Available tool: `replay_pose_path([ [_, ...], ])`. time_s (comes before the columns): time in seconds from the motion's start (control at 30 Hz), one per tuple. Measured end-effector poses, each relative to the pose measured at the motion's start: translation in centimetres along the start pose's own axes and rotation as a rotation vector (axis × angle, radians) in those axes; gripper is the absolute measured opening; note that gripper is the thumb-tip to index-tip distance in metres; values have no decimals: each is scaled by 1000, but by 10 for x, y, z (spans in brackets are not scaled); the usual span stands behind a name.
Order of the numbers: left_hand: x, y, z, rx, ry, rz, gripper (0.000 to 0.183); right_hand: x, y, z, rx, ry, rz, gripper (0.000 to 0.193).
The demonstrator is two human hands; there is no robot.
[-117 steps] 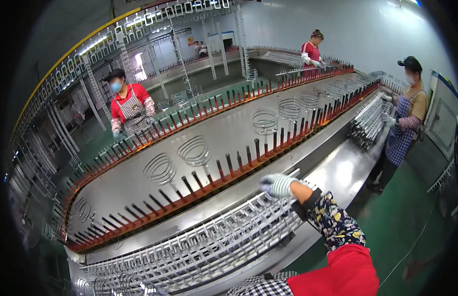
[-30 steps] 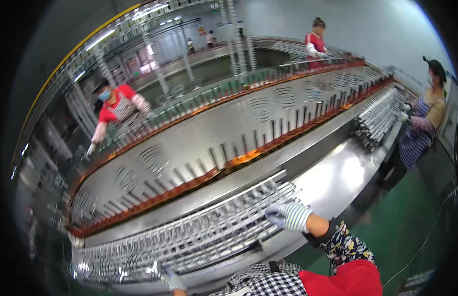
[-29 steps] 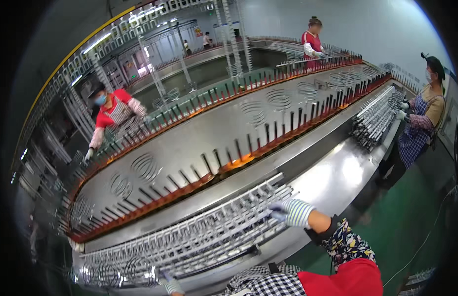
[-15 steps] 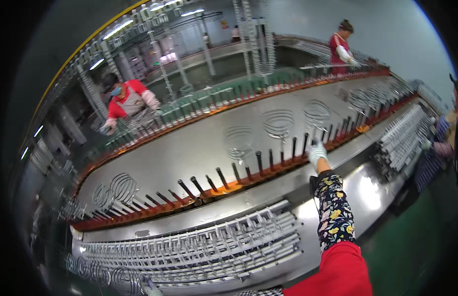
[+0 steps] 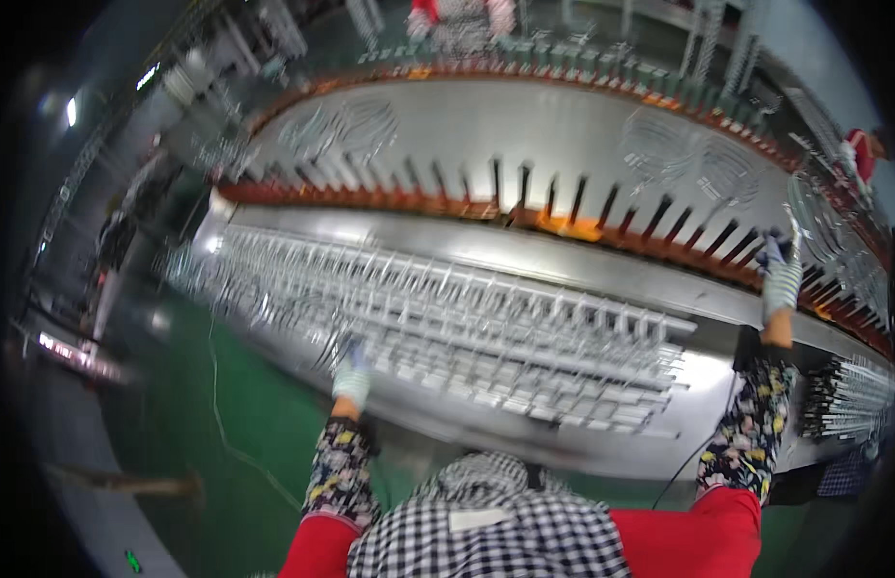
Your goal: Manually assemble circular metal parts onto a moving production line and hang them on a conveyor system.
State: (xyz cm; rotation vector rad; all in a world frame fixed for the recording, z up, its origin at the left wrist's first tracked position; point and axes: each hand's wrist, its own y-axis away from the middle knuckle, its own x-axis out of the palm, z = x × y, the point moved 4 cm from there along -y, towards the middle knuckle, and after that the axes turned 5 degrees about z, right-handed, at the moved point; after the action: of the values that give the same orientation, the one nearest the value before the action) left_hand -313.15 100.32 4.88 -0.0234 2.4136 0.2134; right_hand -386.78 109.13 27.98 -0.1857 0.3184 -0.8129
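My right hand [image 5: 781,275], in a striped glove, reaches to the row of dark upright pegs [image 5: 664,214]. Its blurred fingers close at the base of a looped-wire piece like a whisk [image 5: 812,217]. Low on the left, my left hand [image 5: 352,374], also gloved, is closed at the edge of the metal bench. Shiny wire loops [image 5: 308,318] stick out from its fingers; motion smears them. Between my hands lie several silver rods with short crossbars [image 5: 486,332], in long layered rows. More wire loops [image 5: 650,144] stand on pegs beyond the right part of the row.
An orange-brown rail [image 5: 447,204] carries the pegs along a metal table [image 5: 525,116]. Across it a person in red [image 5: 462,21] works; another person [image 5: 860,154] stands at far right. Stacked rods [image 5: 847,400] lie at right. A thin cord [image 5: 221,414] runs over the green floor.
My view has swung left and downward. My left hand, barely showing at the lower edge before, is now plainly in view with its wire loops. My right hand stays at the peg row.
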Motion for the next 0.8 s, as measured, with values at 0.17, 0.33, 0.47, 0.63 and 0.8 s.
replay_pose_path([
  [0.17, -3, -10, 17, 70, -58, -48, 51, 128, 183, 6, 423, 101, 704, 29],
  [0.33, -3, 12, -26, 179, -139, 110, 53, 272, 351, 75, 467, -335, 708, 36],
  [0.47, -8, 16, -40, 146, -224, 169, 47, 342, 377, 23, 385, 303, 993, 40],
  [0.63, -3, -10, 1, 367, 0, -23, 34, 357, 392, 26, -331, 784, 672, 39],
  [0.8, 14, -13, -37, 359, 37, 9, 49, 367, 377, -63, -167, 581, 566, 39],
])
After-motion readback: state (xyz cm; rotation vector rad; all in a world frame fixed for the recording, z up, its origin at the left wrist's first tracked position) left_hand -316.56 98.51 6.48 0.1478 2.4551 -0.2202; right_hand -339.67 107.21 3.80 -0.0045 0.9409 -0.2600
